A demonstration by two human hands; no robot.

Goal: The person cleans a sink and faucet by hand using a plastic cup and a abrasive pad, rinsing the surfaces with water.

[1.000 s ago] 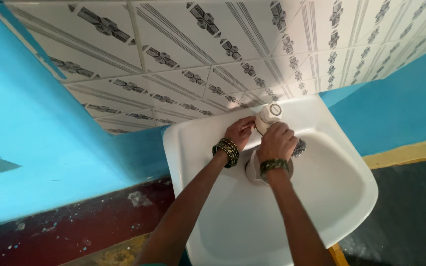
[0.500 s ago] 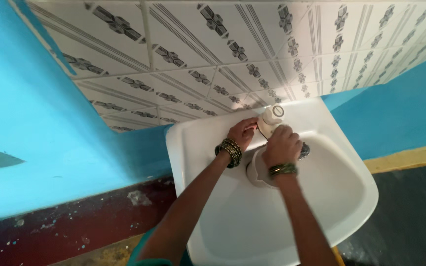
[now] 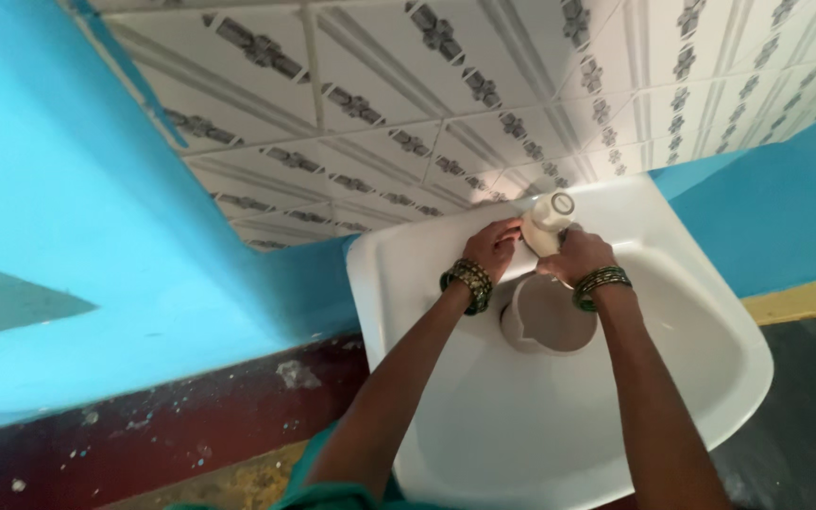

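left hand [image 3: 495,247], right hand [image 3: 578,255], white tap [image 3: 548,219], basin [image 3: 710,312]

The sink [image 3: 691,378] looks like glazed white ceramic, smooth and glossy. The tap [image 3: 548,219] on its back rim seems off-white plastic with a dull sheen. The jug [image 3: 548,316] in the basin looks like pale, matt plastic. Bangles on the left hand [image 3: 495,247] and right hand [image 3: 578,255] glint like metal. The patterned wall tiles [image 3: 408,113] are shiny glazed ceramic, while the blue wall [image 3: 77,208] carries smooth, flat paint.
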